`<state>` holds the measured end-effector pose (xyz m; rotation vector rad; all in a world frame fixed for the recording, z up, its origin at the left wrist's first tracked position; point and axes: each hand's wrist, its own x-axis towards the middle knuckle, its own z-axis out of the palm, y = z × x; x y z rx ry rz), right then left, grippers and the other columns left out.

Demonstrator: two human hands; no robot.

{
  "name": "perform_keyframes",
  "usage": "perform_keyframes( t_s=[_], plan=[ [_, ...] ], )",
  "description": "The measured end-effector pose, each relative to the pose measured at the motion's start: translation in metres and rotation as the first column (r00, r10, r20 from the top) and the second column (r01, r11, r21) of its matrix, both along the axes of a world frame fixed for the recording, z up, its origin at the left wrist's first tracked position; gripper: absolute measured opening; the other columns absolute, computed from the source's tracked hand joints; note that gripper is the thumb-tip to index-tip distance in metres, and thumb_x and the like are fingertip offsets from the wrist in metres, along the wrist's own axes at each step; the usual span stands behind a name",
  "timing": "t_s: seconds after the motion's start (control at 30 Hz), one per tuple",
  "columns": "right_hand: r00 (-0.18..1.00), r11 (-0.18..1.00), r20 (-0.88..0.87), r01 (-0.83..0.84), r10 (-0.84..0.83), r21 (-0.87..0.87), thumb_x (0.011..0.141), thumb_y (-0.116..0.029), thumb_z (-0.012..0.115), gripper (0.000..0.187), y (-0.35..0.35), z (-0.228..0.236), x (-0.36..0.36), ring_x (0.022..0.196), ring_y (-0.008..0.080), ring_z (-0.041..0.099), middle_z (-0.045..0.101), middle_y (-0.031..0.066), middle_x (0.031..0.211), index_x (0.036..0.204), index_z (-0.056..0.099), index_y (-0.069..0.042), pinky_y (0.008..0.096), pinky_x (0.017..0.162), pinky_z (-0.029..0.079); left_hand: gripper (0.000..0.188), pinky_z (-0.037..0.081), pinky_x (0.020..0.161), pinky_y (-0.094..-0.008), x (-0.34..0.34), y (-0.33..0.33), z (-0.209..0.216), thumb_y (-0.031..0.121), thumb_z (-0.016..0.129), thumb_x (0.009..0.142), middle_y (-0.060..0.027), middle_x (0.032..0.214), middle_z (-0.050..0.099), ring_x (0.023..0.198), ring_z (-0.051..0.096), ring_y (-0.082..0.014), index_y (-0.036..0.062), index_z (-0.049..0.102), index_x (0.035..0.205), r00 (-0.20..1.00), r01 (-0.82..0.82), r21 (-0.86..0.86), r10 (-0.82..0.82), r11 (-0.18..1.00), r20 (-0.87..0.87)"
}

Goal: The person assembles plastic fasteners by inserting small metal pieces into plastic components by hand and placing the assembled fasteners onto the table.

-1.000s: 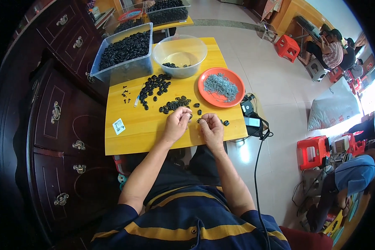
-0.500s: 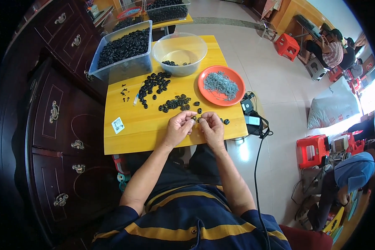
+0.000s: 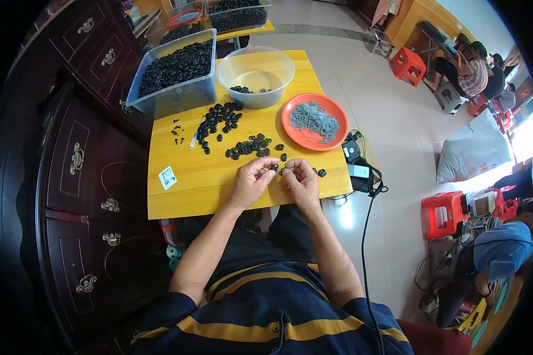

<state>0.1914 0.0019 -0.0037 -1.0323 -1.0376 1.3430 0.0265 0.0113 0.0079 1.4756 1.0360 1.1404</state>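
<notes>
Over the front of the yellow table, my left hand (image 3: 253,182) pinches a small black oval plastic piece (image 3: 275,168) between thumb and fingertips. My right hand (image 3: 301,181) is closed in a pinch just beside it; a dark bit shows at its fingertips, too small to name. Loose black oval pieces lie around: one (image 3: 284,157) just beyond the fingers, another (image 3: 321,173) right of my right hand. Farther off are a group of black pieces with holes (image 3: 251,145) and a larger scattered pile (image 3: 219,121).
An orange-red plate (image 3: 289,135) holds thin grey pieces. A clear round bowl (image 3: 278,68) and a clear bin (image 3: 189,97) of black pieces stand at the back. Left are tiny dark parts (image 3: 176,132) and a white label (image 3: 167,178). A cable (image 3: 364,248) hangs right; people sit beyond.
My hands have drawn slightly apart at the fingertips, and the black piece in my left hand has turned a little. A seated person at the far right has shifted an arm.
</notes>
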Motion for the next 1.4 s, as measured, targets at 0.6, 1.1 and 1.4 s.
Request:
perform_keyframes(
  t_s=[0.6, 1.1, 1.4],
  plan=[
    [0.997, 0.988, -0.059, -0.049, 0.041, -0.149, 0.095, -0.009, 0.064, 0.015, -0.001, 0.014, 0.004, 0.066, 0.0039, 0.053, 0.061, -0.0032, 0.081, 0.107, 0.062, -0.001, 0.0188, 0.060, 0.043, 0.026, 0.049, 0.071, -0.0209, -0.002, 0.003, 0.022, -0.003, 0.064, 0.088, -0.0002, 0.090, 0.063, 0.077, 0.059, -0.0058, 0.0000, 0.069, 0.113, 0.991, 0.082, 0.093, -0.072, 0.992, -0.112],
    [0.981, 0.954, -0.160, -0.147, 0.108, -0.261, 0.099, -0.025, 0.061, 0.020, -0.005, 0.022, 0.001, 0.068, 0.0037, 0.053, 0.061, -0.0037, 0.080, 0.099, 0.065, -0.006, 0.0192, 0.064, 0.043, 0.037, 0.052, 0.069, -0.0295, 0.010, -0.011, 0.049, 0.004, 0.071, 0.080, -0.0067, 0.095, 0.063, 0.077, 0.063, -0.0178, 0.0052, 0.065, 0.117, 0.886, 0.052, 0.391, 0.138, 0.919, -0.442],
    [0.962, 0.955, -0.270, -0.123, 0.048, -0.271, 0.097, -0.021, 0.060, 0.016, -0.008, 0.017, -0.003, 0.065, 0.0043, 0.048, 0.056, -0.0044, 0.077, 0.093, 0.062, -0.005, 0.0200, 0.062, 0.042, 0.032, 0.055, 0.076, -0.0395, 0.011, -0.011, 0.036, 0.009, 0.071, 0.076, -0.0085, 0.096, 0.064, 0.090, 0.065, -0.0285, 0.0063, 0.064, 0.107, 0.785, 0.044, 0.550, 0.311, 0.834, -0.535]
  ],
)
